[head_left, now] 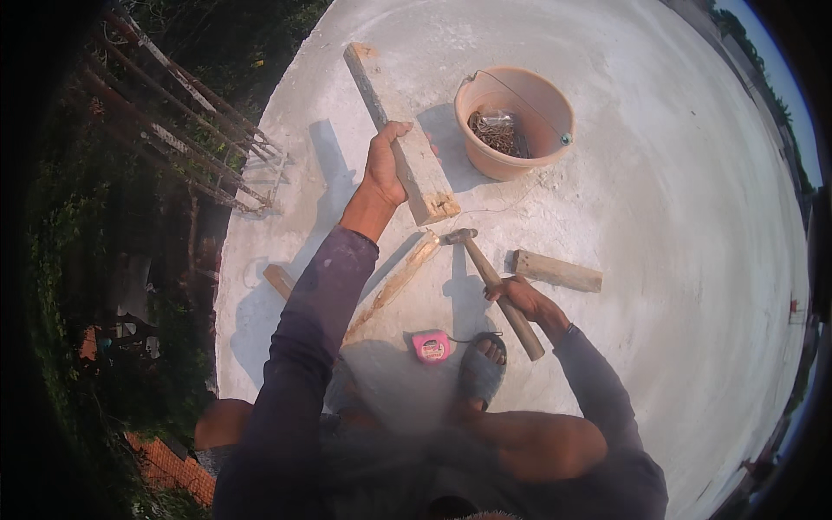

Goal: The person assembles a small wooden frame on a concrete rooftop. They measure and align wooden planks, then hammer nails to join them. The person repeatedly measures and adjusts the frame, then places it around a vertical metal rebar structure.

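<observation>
Two hands busy: left hand [384, 165] grips a long plank [400, 132] lifted off the concrete slab [659, 173]; right hand [518, 297] clasps a hammer [496, 288] ready.

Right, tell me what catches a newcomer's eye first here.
The long wooden plank gripped in the left hand at upper centre, and the hammer held in the right hand below it. Next, the pink bucket of metal bits beside the plank.
</observation>
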A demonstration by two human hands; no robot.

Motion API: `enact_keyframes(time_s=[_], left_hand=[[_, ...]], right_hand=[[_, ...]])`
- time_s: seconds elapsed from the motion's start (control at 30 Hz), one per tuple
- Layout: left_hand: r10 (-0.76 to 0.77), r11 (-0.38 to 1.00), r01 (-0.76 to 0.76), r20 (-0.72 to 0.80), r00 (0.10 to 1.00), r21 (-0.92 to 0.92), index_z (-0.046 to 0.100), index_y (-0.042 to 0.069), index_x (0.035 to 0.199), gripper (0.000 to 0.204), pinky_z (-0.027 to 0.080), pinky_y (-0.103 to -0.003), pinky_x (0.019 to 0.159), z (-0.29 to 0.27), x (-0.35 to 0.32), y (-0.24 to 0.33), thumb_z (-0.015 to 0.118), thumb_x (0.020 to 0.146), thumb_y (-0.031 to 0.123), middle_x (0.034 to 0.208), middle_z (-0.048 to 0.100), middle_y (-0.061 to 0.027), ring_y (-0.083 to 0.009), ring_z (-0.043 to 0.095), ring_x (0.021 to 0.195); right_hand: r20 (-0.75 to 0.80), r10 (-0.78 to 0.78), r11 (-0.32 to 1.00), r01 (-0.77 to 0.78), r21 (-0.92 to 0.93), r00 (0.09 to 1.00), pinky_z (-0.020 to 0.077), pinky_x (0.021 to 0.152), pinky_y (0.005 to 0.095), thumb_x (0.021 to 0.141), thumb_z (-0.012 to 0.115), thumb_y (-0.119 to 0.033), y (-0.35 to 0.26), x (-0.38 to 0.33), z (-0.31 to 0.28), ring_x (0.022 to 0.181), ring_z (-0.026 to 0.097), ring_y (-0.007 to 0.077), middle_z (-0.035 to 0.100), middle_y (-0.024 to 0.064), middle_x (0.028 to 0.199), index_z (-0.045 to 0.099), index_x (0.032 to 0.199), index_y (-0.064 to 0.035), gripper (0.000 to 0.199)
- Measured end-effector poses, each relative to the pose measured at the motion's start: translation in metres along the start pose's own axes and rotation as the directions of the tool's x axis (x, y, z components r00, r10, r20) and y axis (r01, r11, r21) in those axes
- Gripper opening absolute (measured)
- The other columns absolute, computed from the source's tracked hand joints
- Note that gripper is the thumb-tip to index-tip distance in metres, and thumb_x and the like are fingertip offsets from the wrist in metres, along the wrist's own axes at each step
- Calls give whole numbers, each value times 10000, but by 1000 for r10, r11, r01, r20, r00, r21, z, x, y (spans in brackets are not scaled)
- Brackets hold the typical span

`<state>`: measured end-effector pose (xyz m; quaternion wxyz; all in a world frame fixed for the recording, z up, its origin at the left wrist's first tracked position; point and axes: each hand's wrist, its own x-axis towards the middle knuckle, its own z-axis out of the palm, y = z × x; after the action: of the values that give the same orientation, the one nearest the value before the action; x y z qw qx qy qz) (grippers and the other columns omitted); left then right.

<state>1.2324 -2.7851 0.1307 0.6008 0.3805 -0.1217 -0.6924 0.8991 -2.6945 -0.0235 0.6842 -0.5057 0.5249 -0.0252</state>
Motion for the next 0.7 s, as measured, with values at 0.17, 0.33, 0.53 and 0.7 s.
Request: enact_keyframes(time_s=[0.17,0.33,0.53,0.7], left_hand=[[164,977,-186,-190,968,-102,603,28,1140,378,562,-491,801,-9,-23,-28,626,882,303,961,619,-156,-319,660,857],[148,949,-204,-234,961,-240,569,11,1201,460,559,-489,808,-33,-17,-52,637,879,332,976,621,-166,-311,660,882],[236,945,-257,-122,964,-204,605,17,1058,341,541,-500,763,-62,10,-24,545,917,322,924,632,-164,-327,653,843],[246,945,-271,-150,958,-182,617,-6,1021,371,544,-480,766,-48,12,-33,523,909,335,924,640,-171,-325,650,839]], right_hand=[[442,110,709,-382,593,890,536,482,270,883,695,-214,2,-17,12,592,614,118,691,186,1049,513,1379,5,571],[110,191,937,-214,278,975,499,418,282,896,737,-141,-20,-49,30,502,587,145,670,105,815,599,1247,16,409],[-350,-325,945,312,-95,879,520,564,316,890,776,-200,-62,-121,32,626,622,135,648,57,758,640,1163,54,396],[-398,-260,965,246,-87,880,485,571,299,921,793,-327,-98,-129,48,621,594,119,635,48,724,651,1116,53,450]])
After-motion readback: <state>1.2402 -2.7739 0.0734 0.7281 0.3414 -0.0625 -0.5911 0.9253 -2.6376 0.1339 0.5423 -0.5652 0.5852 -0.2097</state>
